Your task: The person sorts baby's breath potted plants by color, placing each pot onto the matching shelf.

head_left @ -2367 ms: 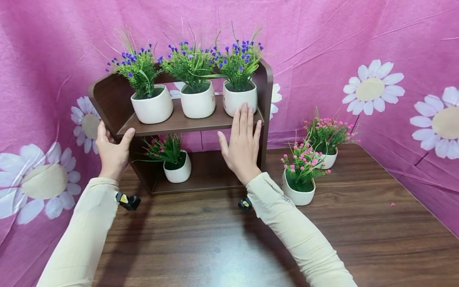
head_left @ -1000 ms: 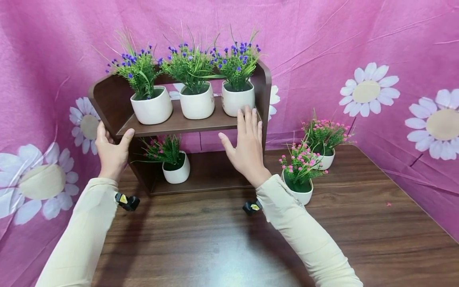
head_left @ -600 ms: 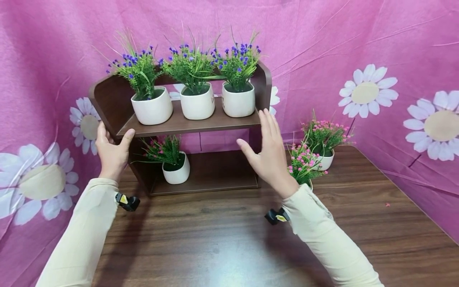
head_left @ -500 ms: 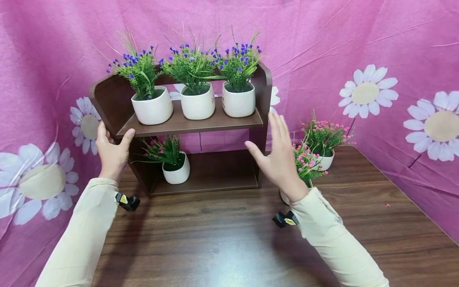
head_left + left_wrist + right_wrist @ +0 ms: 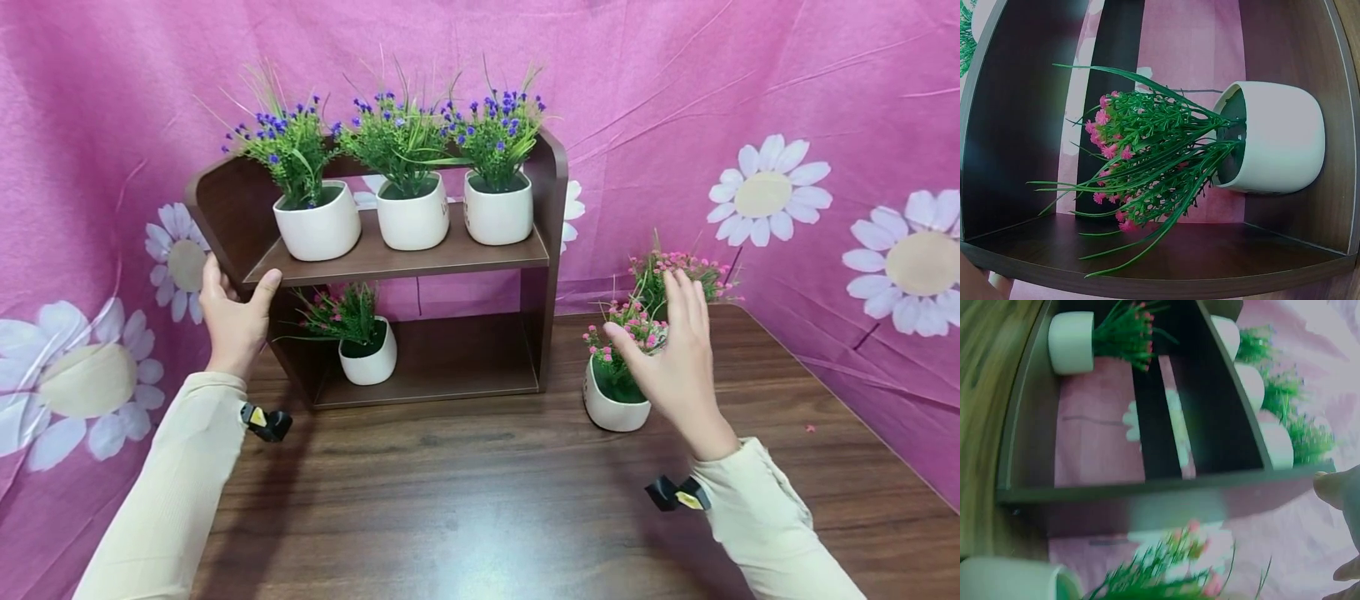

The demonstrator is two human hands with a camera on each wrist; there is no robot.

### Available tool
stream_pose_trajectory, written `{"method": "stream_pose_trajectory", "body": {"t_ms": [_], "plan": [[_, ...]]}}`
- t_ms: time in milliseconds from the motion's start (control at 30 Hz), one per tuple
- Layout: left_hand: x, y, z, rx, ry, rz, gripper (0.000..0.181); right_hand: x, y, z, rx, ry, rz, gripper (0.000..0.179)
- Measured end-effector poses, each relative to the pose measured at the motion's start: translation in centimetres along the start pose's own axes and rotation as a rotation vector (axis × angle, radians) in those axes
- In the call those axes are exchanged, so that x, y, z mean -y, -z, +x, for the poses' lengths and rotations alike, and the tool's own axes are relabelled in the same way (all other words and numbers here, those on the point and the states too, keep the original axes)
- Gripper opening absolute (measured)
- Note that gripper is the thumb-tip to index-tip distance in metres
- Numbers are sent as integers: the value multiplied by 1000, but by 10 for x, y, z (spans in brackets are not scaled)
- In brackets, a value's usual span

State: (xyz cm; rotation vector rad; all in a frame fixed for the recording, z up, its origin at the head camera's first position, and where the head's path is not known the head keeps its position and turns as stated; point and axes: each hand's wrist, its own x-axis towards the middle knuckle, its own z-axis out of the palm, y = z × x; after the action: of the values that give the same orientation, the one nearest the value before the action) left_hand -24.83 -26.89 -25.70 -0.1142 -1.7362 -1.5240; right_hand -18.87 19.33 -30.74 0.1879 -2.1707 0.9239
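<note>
My left hand (image 5: 234, 321) grips the left side panel of the brown two-tier shelf (image 5: 390, 268), thumb at the front, fingers round the outer side. My right hand (image 5: 678, 371) is in the air, fingers extended and holding nothing, just right of a white pot with pink flowers (image 5: 617, 404). It partly hides a second pink-flowered plant (image 5: 686, 271) behind. Three white pots with purple flowers (image 5: 317, 221) (image 5: 412, 218) (image 5: 498, 212) stand in a row on the upper tier. One pink-flowered pot (image 5: 1282, 137) stands upright at the left of the lower tier.
The shelf stands on a dark wood-grain table (image 5: 450, 492). A pink curtain (image 5: 652, 100) with large white daisies hangs behind and at both sides. A tiny pink petal (image 5: 810, 428) lies on the table at the right.
My right hand has left the rightmost purple-flowered pot and moved right and down, past the shelf, to the pink-flowered plants. My left hand stays where it was.
</note>
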Motion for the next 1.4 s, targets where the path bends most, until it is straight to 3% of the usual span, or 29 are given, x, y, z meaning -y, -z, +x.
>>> {"method": "stream_pose_trajectory", "body": {"t_ms": [233,467,733,967,1400], "plan": [[0,0,0,1,10,0,59,-28,12,-19,9,-112,-12,95],[-1,0,-1,-2,5,-7,59,-48,9,-42,51,-202,-16,101],[0,0,0,4,8,-9,59,-66,-6,-61,236,-386,-21,117],[-2,0,0,11,9,2,57,-77,-24,-73,351,-495,-40,114],[1,1,1,10,-2,-13,59,-81,-46,-78,291,-538,48,100]]}}
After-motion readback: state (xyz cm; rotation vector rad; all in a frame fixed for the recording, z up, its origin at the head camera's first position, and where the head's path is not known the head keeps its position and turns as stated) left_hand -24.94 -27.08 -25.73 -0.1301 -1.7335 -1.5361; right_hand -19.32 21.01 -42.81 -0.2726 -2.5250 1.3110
